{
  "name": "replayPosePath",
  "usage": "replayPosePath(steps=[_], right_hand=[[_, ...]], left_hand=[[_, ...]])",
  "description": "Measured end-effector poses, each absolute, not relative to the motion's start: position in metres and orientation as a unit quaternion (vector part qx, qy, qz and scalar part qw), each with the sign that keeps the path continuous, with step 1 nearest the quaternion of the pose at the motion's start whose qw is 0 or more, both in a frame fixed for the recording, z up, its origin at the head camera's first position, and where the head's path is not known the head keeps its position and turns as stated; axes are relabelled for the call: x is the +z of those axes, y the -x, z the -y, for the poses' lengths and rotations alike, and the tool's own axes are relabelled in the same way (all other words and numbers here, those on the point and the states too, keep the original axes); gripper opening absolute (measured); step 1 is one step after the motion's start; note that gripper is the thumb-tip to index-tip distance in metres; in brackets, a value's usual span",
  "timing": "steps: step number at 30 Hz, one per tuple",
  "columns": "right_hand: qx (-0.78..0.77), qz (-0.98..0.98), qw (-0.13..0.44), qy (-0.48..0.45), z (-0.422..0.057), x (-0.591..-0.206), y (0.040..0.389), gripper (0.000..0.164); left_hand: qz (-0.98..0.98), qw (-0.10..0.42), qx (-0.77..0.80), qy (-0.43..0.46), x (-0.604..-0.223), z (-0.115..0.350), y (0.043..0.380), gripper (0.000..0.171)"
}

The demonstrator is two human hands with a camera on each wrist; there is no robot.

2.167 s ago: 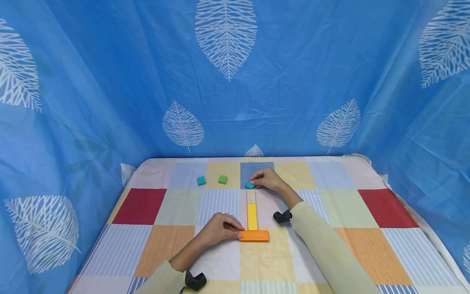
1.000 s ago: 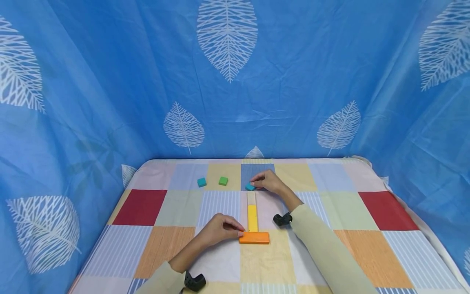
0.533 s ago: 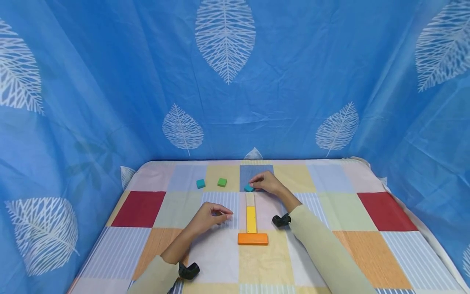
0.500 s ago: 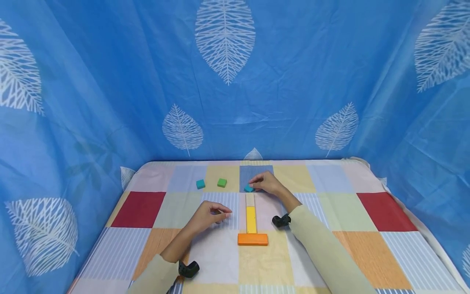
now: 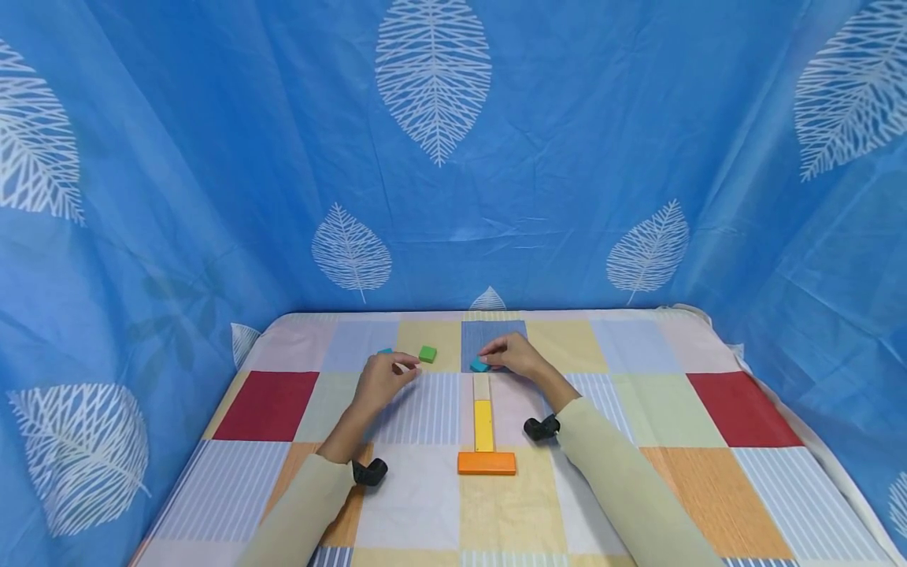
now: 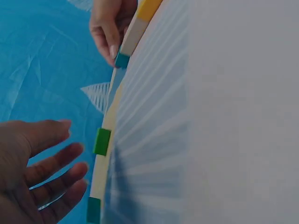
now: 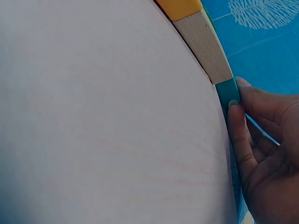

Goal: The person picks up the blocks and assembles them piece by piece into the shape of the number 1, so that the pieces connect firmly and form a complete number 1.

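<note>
My right hand point(image 5: 516, 354) pinches a small teal block point(image 5: 478, 365) between thumb and fingers. In the right wrist view that teal block point(image 7: 228, 92) sits right at the end of a plain wooden block point(image 7: 205, 44). A yellow block point(image 5: 483, 425) continues the line toward me, and an orange block point(image 5: 486, 463) lies crosswise at its near end. My left hand point(image 5: 383, 382) hovers with loosely spread fingers and holds nothing. It is close to a green block point(image 5: 427, 354) and partly covers a second teal block point(image 5: 385, 351); both show past its fingers in the left wrist view.
A patchwork cloth point(image 5: 418, 496) covers the table. Blue curtains point(image 5: 538, 157) with white leaf prints enclose the back and both sides. A black wrist device point(image 5: 370, 472) is strapped to each forearm near the sleeve.
My left hand has let go of the orange block and moved up and left toward the green and second teal blocks. My right hand stays on its teal block.
</note>
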State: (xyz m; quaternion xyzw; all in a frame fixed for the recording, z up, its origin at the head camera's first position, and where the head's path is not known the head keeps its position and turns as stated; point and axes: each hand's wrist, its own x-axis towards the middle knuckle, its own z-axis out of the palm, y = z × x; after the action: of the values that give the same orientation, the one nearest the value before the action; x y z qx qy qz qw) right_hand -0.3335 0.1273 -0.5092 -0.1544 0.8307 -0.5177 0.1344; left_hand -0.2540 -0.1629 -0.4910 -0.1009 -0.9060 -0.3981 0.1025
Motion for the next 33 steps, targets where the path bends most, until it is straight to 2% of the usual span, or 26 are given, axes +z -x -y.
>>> replayPosePath(steps=[7, 18, 21, 25, 27, 30, 33], right_hand=[[-0.512, -0.835, 0.127, 0.158, -0.127, -0.510, 0.335, 0.019], [-0.513, -0.834, 0.128, 0.161, -0.127, -0.512, 0.336, 0.020], [-0.510, -0.836, 0.129, 0.160, -0.127, -0.514, 0.336, 0.020], [-0.511, -0.834, 0.131, 0.160, -0.127, -0.513, 0.336, 0.021], [-0.512, -0.833, 0.133, 0.159, -0.127, -0.513, 0.336, 0.021], [-0.511, -0.835, 0.133, 0.156, -0.127, -0.512, 0.336, 0.020], [-0.508, -0.837, 0.134, 0.154, -0.128, -0.512, 0.336, 0.021]], left_hand=[[0.931, 0.131, -0.329, 0.083, -0.481, 0.158, 0.271, 0.029], [0.941, 0.110, -0.312, 0.077, -0.480, 0.141, 0.291, 0.042], [0.941, 0.103, -0.315, 0.073, -0.481, 0.137, 0.293, 0.040], [0.939, 0.104, -0.318, 0.079, -0.484, 0.134, 0.295, 0.017], [0.939, 0.107, -0.318, 0.080, -0.486, 0.133, 0.297, 0.011], [0.939, 0.104, -0.320, 0.074, -0.489, 0.132, 0.298, 0.010], [0.938, 0.097, -0.325, 0.068, -0.491, 0.131, 0.299, 0.020]])
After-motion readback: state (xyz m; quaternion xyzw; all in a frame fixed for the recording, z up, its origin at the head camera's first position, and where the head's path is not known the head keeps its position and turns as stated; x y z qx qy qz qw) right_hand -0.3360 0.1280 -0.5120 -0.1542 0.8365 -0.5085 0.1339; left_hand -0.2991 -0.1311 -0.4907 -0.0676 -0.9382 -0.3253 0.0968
